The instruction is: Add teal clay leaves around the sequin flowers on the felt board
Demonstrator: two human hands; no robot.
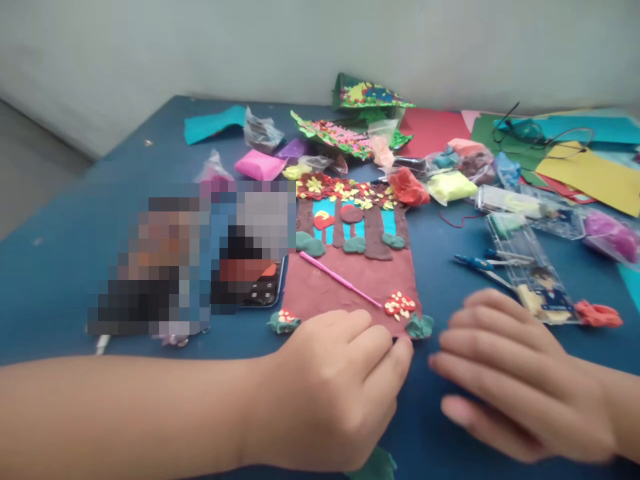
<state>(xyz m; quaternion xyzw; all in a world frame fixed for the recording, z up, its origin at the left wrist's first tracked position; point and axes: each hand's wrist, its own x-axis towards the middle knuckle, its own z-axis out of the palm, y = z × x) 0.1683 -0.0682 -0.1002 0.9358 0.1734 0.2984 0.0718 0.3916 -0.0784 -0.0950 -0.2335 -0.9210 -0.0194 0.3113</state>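
A clay picture [350, 280] lies flat in front of me, with brown trunks, teal bushes, red and yellow leaves and a reddish-brown ground. My left hand [345, 387] is closed at its near edge, fingertips beside the teal clay lump [420, 326] at the lower right corner. Whatever those fingers pinch is hidden. My right hand [520, 380], slightly blurred, hovers to the right with fingers stretched and thumb apart, holding nothing visible. A pink modelling stick [340, 279] rests across the picture, its tip by a red clay patch with pale dots [399, 305].
Bags of coloured clay [260, 165] line the back, near decorated green card pieces [345, 137]. Coloured paper [590, 177] and glasses [543, 137] lie back right. Compasses [483, 265] and a clear plastic case [535, 273] are at right. A phone [265, 287] lies left; green material [375, 465] sits near me.
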